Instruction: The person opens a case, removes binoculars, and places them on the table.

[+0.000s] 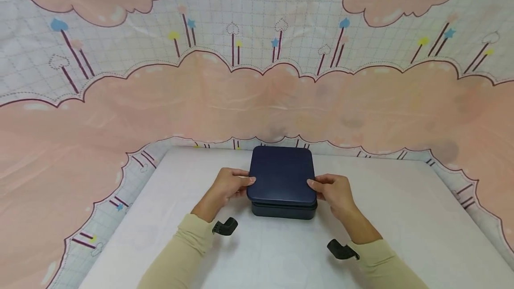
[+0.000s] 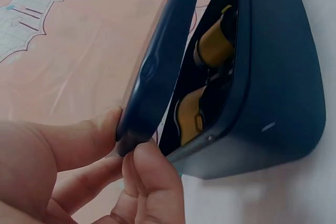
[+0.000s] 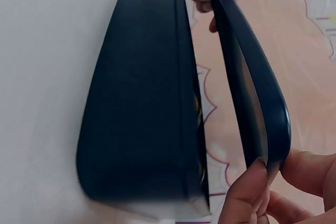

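No readable text or labels

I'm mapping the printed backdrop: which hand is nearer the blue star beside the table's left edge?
Left. The left hand pinches the lid at its left side, right of the blue star; the right hand pinches the opposite side, farther away.

Left grip (image 1: 230, 184) pinching, right grip (image 1: 336, 191) likewise, forearms (image 1: 180, 249) converging, right fingers (image 3: 244, 195) apparently bent
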The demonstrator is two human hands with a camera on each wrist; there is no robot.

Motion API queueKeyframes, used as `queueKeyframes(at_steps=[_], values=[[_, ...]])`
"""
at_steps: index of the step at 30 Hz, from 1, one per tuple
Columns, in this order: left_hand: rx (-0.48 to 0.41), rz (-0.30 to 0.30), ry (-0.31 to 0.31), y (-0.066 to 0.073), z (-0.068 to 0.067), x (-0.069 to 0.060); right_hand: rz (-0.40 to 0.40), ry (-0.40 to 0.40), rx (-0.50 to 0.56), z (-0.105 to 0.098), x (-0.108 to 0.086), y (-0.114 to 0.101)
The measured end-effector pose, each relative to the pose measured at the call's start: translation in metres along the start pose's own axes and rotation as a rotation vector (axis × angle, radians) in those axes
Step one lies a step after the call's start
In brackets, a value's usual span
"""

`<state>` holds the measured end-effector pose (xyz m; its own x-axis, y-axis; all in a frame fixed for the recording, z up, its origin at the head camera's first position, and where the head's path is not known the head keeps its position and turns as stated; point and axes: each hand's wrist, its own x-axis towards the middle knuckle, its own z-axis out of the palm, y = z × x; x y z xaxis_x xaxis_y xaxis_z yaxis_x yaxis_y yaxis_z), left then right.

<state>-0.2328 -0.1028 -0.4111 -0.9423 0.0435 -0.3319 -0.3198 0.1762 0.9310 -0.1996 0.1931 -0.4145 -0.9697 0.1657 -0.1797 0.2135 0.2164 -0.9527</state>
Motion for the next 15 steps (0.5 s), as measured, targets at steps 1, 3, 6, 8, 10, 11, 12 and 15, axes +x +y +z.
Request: queueKeyframes(at_steps=[1,3,6,8,10,11,12,15], values=[[-0.001,0.000,0.003,0.000,-0.002,0.000,0.000,-0.006,0.000,0.001,-0.001,-0.002],[-0.008,-0.002,0.007,0.000,-0.007,0.001,0.005,-0.017,0.000,0.004,-0.002,-0.006],[-0.016,-0.005,0.014,0.000,-0.015,0.000,0.013,-0.029,-0.007,0.010,-0.005,-0.012],[-0.024,-0.007,0.021,0.001,-0.020,-0.002,0.014,-0.037,-0.012,0.014,-0.005,-0.015],[-0.027,-0.001,0.027,0.000,-0.025,-0.003,0.012,-0.046,-0.005,0.017,-0.006,-0.017],[-0.028,0.001,0.030,0.000,-0.028,-0.003,0.009,-0.049,0.000,0.019,-0.005,-0.018],[-0.030,0.002,0.034,0.000,-0.030,-0.004,0.006,-0.053,0.008,0.021,-0.006,-0.018],[-0.022,0.006,0.034,0.000,-0.037,-0.006,-0.006,-0.062,0.023,0.026,-0.006,-0.021]])
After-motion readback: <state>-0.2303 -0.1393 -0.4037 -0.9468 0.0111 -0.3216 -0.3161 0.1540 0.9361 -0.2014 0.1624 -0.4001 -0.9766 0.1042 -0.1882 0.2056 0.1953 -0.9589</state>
